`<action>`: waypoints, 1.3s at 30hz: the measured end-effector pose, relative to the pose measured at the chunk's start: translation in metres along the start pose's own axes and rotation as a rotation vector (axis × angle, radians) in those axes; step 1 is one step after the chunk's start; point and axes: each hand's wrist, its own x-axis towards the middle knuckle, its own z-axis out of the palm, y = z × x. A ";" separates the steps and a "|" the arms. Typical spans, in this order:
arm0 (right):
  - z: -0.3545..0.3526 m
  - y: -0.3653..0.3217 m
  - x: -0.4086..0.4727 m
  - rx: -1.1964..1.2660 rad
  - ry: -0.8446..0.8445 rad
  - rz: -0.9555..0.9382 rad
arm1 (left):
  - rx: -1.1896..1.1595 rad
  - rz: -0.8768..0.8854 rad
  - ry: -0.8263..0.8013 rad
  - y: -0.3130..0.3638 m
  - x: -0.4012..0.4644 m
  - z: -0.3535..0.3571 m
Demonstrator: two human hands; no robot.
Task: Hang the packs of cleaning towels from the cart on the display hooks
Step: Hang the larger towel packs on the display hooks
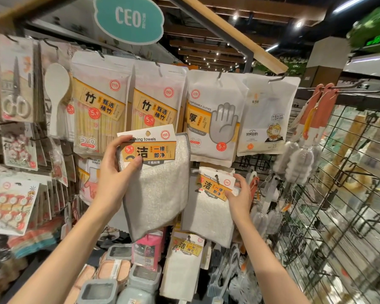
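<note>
The left hand (113, 172) is raised in front of the display, its fingers (124, 140) curled over the top left corner of a pack of cleaning towels (154, 185) and its thumb pressed on the orange label, so the pack is pinched by its card header and hangs free below the fingers, the grey-edged cloth drooping toward the lower shelf. Just right of those fingers, lower down, the right hand (239, 194) holds the card header of a second towel pack (211, 207), thumb on the label face and fingers behind its right edge; this pack already sits on a display hook (216, 178) that pokes through the header. Above both hands hang packs of bamboo sticks (99, 106) and a pack of disposable gloves (215, 119).
</note>
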 end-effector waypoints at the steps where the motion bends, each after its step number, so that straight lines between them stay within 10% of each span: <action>1: 0.001 0.001 0.003 -0.029 0.011 -0.015 | 0.000 -0.001 -0.004 -0.001 0.000 0.000; 23: -0.015 -0.011 0.009 -0.176 -0.113 0.023 | 0.007 -0.002 -0.051 0.007 -0.017 0.007; 39: -0.037 -0.176 -0.055 0.158 -0.393 -0.267 | -0.061 -0.025 -0.142 0.039 -0.033 0.026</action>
